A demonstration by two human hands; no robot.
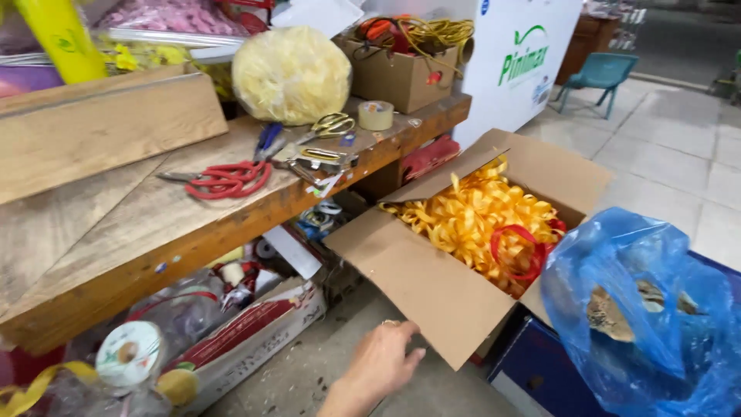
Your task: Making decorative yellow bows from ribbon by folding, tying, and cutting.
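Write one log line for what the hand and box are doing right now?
hand: open, reaching, fingers at flap edge | cardboard box: open, full of yellow ribbon | other hand: not in view

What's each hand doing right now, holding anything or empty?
Left hand: not in view.
Right hand: open and empty, fingers loosely spread, reaching toward the lower flap of the cardboard box of yellow ribbon; whether it touches the flap cannot be told.

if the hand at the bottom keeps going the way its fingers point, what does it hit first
Most likely the front flap of the open cardboard box. The hand points up and to the right, and its fingertips already lie close to the flap's lower edge. Depth is unclear, and which hand this is cannot be told.
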